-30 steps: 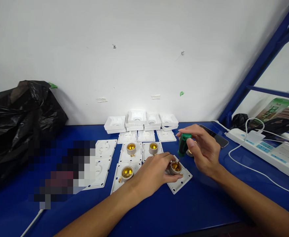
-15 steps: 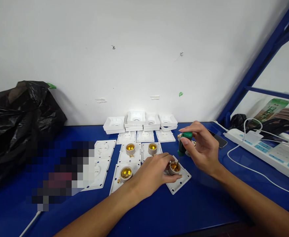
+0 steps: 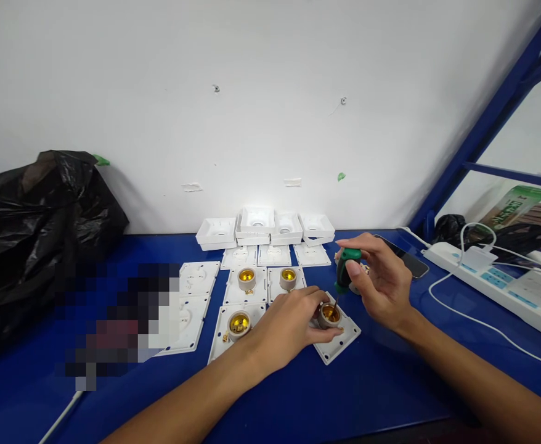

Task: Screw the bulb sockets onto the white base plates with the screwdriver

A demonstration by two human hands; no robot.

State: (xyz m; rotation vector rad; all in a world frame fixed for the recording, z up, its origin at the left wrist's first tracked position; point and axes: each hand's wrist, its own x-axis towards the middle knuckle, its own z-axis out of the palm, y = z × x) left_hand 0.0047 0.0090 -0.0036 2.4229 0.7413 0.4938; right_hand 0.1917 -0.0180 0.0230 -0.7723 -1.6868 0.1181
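Observation:
My left hand [image 3: 298,317] grips a round lamp socket [image 3: 329,314] with a brass-coloured inside, thumb and fingers around its rim. That socket sits on a square white plate [image 3: 337,345] turned at an angle on the blue table. In my right hand [image 3: 381,277] is a screwdriver [image 3: 349,268] with a green and black handle, held nearly upright. Its shaft points down into the socket; the tip is hidden inside. Left of my hand stand other sockets on white plates, one at the near left [image 3: 239,324] and one at the back [image 3: 288,277].
White square covers [image 3: 257,221] are stacked against the wall. More white plates [image 3: 191,277] lie at left, near a blurred patch. A phone [image 3: 404,256] and a white power strip [image 3: 487,271] with cables are at right. A black plastic bag [image 3: 44,228] fills the left.
The view has shifted slightly. My right hand has turned a little on the screwdriver handle, whose shaft stays in the socket. My left hand keeps its grip.

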